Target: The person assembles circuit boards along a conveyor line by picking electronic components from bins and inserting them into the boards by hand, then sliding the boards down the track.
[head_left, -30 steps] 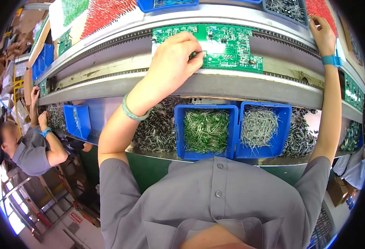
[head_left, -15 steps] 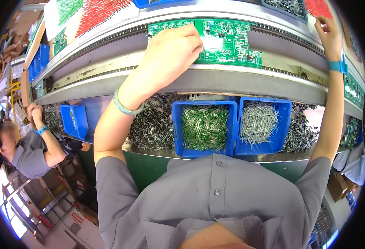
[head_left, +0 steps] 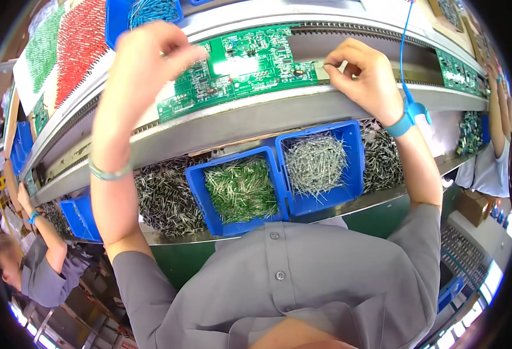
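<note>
A green circuit board (head_left: 270, 64) packed with small parts sits on the conveyor rails ahead of me. My left hand (head_left: 142, 67) is lifted over the board's left end, slightly blurred, its thumb spread from the fingers and nothing visible between them. Just off the board's right end is my right hand (head_left: 363, 78), thumb and forefinger drawn together; whatever they pinch is too small to make out. Closer to me stand two blue bins, one with green leaded components (head_left: 241, 189), the other with pale grey leaded components (head_left: 316, 163).
Dark leaded parts (head_left: 165, 198) lie heaped left of the bins, more (head_left: 382, 157) to the right. Beyond the rails are a blue bin of blue parts (head_left: 154, 11) and red parts (head_left: 81, 46). A blue cord (head_left: 405, 58) runs from my right wrist strap. Co-workers are at both sides.
My right hand has come from the far right to beside the board's right end. The left hand has lifted off the board and moved left. The view has shifted, too.
</note>
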`<state>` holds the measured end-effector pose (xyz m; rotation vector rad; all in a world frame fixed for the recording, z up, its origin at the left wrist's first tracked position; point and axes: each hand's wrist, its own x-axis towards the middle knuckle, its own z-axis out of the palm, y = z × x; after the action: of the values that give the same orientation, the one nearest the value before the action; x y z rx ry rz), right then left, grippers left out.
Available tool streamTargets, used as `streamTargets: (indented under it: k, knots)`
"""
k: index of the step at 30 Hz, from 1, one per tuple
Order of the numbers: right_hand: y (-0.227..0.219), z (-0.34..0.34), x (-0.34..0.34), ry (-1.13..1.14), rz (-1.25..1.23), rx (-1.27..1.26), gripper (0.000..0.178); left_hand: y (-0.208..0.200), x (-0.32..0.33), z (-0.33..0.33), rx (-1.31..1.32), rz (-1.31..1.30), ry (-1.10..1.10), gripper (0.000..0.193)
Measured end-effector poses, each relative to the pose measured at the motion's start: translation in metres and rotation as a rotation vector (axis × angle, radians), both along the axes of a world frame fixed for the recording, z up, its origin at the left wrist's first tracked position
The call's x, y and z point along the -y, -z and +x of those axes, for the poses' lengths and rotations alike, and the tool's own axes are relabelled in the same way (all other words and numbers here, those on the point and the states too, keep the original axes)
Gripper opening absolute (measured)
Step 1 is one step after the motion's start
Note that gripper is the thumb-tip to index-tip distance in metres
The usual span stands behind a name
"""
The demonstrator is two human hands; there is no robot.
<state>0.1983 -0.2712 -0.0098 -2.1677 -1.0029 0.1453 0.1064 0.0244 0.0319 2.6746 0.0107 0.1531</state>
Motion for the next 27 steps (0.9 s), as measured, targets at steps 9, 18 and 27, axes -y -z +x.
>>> streamTargets:
  k: [9, 18, 27]
  knots:
    - [0.003, 0.008, -0.009, 0.005, -0.087, 0.128, 0.008, 0.051, -0.126, 0.098, 0.05, 0.331, -0.052, 0.029]
    - [0.001, 0.007, -0.01, -0.06, -0.069, 0.126, 0.007, 0.047, -0.117, 0.09, 0.048, 0.339, -0.033, 0.017]
    - [0.001, 0.007, -0.011, -0.066, -0.084, 0.171, 0.008, 0.037, -0.113, 0.078, 0.237, 0.258, 0.068, 0.012]
